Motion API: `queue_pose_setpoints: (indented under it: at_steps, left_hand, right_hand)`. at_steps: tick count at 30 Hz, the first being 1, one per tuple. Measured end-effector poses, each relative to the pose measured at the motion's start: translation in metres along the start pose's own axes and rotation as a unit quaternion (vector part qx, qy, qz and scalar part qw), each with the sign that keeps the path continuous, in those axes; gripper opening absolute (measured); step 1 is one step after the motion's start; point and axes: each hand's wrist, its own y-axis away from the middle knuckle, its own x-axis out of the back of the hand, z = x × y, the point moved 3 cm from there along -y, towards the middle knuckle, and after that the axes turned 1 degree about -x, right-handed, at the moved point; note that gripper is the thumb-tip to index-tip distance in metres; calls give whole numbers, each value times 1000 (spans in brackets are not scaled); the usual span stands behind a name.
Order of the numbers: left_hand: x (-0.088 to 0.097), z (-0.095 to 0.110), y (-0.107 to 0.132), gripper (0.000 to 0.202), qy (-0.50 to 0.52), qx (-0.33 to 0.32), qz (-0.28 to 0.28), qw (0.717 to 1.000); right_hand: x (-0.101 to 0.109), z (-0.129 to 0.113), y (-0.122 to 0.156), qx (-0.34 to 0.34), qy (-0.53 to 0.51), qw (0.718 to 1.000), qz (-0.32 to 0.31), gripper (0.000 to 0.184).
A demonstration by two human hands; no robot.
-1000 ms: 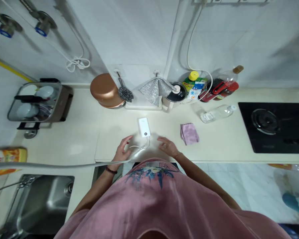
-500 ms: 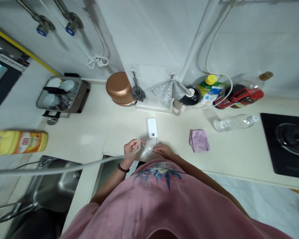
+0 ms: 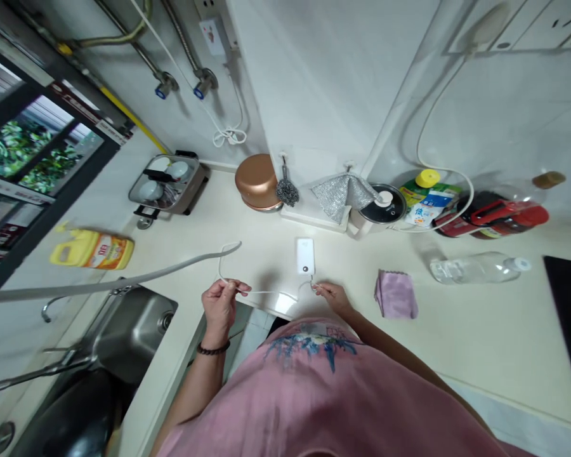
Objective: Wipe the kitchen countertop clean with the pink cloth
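Item: white power bank (image 3: 305, 255), one, flat on the worktop (image 3: 345, 254), long axis pointing away from your body. It lay ahead of your right hand (image 3: 332, 296) and slightly to its left; that hand was the nearer, just beside the near end.

Item: thin white cable (image 3: 269, 292), meeting the power bank's near end. Your right grip was pinched on it close by that end; your left hand (image 3: 219, 303), farther off, had its grip closed on it too, with a stretch running between.

Item: thick grey cable (image 3: 124, 283), left; whether it joined the white one, you could not tell.

Item: purple cloth (image 3: 396, 294), folded, right of your right hand.

Containers: clear plastic bottle (image 3: 480, 268), on its side, contents uncertain; copper-coloured pot (image 3: 257, 179), near the wall; brown rectangular cooker (image 3: 193, 192), holding white bowls (image 3: 179, 169); yellow detergent bottle (image 3: 95, 249), contents hidden; steel sink (image 3: 133, 333), left of the worktop.
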Motion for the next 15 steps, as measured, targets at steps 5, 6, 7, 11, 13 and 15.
queue_pose_setpoints:
  at_steps: [5,6,7,11,13,15]
  left_hand:
    - [29,23,-21,44,20,-1,-29,999]
    - [35,23,-24,48,15,14,-92,996]
    - [39,20,-27,52,13,32,-163,986]
    - [40,-20,-34,76,43,137,-322,936]
    - [28,-54,-37,94,79,212,-303,926]
    - [13,-91,-38,98,89,276,-246,925]
  right_hand:
    - [6,7,2,-26,-6,999,37,42]
    - [3,6,3,-17,1,1000,23,40]
    - [0,6,4,-5,9,1000,7,37]
    - [-21,13,14,36,72,995,-55,32]
    - [-23,22,22,43,117,991,-55,42]
    - [-10,32,31,58,169,984,-10,47]
